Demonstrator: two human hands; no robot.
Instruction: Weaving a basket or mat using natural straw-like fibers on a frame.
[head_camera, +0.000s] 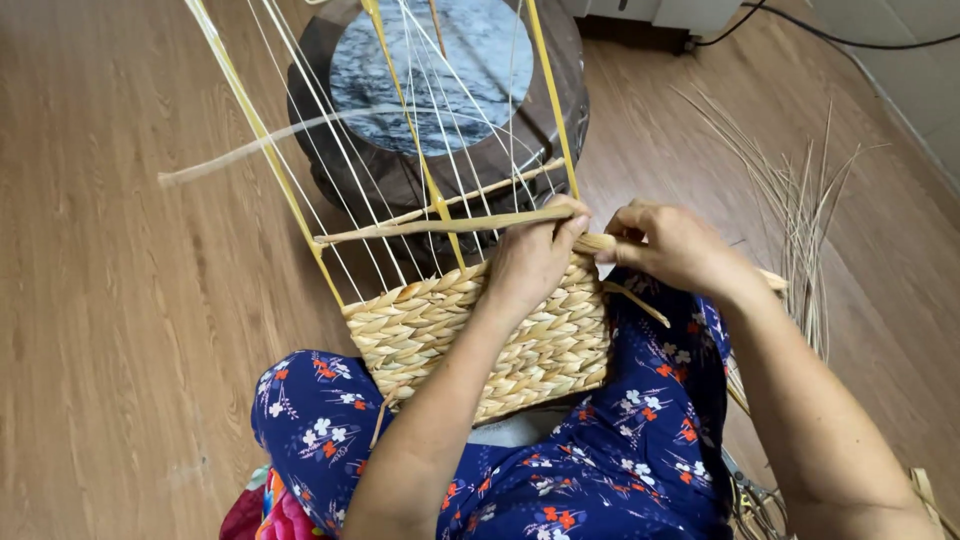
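A half-woven straw basket (440, 330) rests on my lap, its braided tan wall facing up. Thin pale uprights and yellow frame rods (270, 140) rise from its top edge toward the far side. My left hand (535, 255) lies on the basket's upper right edge and pinches a flat tan straw strand (430, 228) that runs leftward across the uprights. My right hand (670, 245) sits just to the right, fingers closed on the strand's twisted end at the basket's corner.
A round dark stool with a marbled grey top (440, 70) stands behind the uprights. A bundle of loose dry straw (800, 220) lies on the wooden floor at right. A black cable (850, 40) runs along the far wall.
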